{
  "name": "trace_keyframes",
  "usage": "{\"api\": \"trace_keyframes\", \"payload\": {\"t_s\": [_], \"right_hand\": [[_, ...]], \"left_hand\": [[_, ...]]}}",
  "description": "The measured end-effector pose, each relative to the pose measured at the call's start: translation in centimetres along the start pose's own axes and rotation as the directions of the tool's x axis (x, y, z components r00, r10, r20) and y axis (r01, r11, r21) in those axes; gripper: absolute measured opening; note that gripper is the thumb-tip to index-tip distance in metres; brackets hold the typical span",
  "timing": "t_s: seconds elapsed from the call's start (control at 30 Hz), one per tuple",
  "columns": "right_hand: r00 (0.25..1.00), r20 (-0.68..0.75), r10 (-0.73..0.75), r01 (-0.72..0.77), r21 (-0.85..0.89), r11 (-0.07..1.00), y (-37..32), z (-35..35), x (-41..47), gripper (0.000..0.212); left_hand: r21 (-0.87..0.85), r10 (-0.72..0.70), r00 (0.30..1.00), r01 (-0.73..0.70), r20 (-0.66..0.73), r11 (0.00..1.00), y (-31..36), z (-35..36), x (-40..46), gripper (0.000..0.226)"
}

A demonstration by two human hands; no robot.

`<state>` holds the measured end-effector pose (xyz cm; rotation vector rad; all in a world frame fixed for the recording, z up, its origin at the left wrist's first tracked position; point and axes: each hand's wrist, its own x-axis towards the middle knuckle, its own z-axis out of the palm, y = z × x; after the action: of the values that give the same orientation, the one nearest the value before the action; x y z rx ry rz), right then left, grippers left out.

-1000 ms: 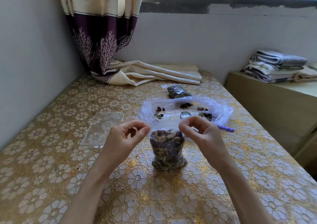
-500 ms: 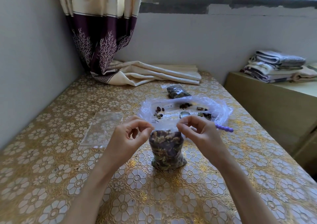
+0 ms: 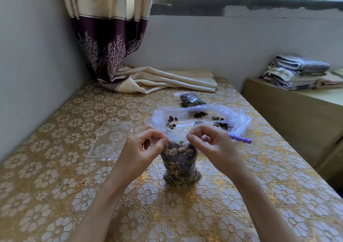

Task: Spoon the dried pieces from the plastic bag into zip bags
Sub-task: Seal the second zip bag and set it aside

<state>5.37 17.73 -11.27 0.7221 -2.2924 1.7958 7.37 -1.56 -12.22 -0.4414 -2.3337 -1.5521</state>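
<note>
Standing upright at table centre, the clear zip bag packed with brown dried pieces (image 3: 179,163) has its long axis vertical. Left hand (image 3: 143,149) pinches its mouth at nine o'clock, right hand (image 3: 211,145) at three, equally near; crumpled plastic bag (image 3: 235,119) at twelve.

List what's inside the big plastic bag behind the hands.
Inside the plastic bag: a few scattered dried pieces and a metal spoon bowl; its purple handle sticks out on the right. The bag's near edge is hidden behind both hands and the filled zip bag.
</note>
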Motion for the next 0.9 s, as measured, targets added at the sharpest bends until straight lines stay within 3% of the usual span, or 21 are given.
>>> {"api": "trace_keyframes", "payload": {"t_s": [0.17, 0.27, 0.43, 0.67, 0.9], "right_hand": [[0.997, 0.066, -0.038, 0.047, -0.143, 0.989, -0.4, 0.0, 0.4, 0.019], [0.996, 0.064, -0.058, 0.066, -0.141, 0.988, -0.3, 0.1, 0.4, 0.022], [0.996, 0.068, -0.062, 0.071, -0.131, 0.989, -0.5, 0.0, 0.3, 0.023], [0.994, 0.089, -0.063, 0.079, -0.193, 0.978, -0.7, -0.1, 0.6, 0.005], [0.995, 0.071, -0.067, 0.08, -0.187, 0.979, -0.9, -0.1, 0.4, 0.012]], "left_hand": [[0.007, -0.017, 1.0, 0.017, 0.013, 1.0, 0.2, 0.3, 0.1, 0.004], [0.006, -0.004, 1.0, 0.003, 0.024, 1.0, 0.4, 0.4, 0.1, 0.016], [0.021, 0.004, 1.0, -0.005, 0.027, 1.0, 0.6, 0.3, 0.1, 0.003], [0.037, 0.005, 1.0, -0.006, 0.017, 0.999, 1.0, 0.6, 0.4, 0.011], [0.066, 0.032, 0.999, -0.033, 0.023, 0.997, 1.2, 0.8, 0.6, 0.013]]}}
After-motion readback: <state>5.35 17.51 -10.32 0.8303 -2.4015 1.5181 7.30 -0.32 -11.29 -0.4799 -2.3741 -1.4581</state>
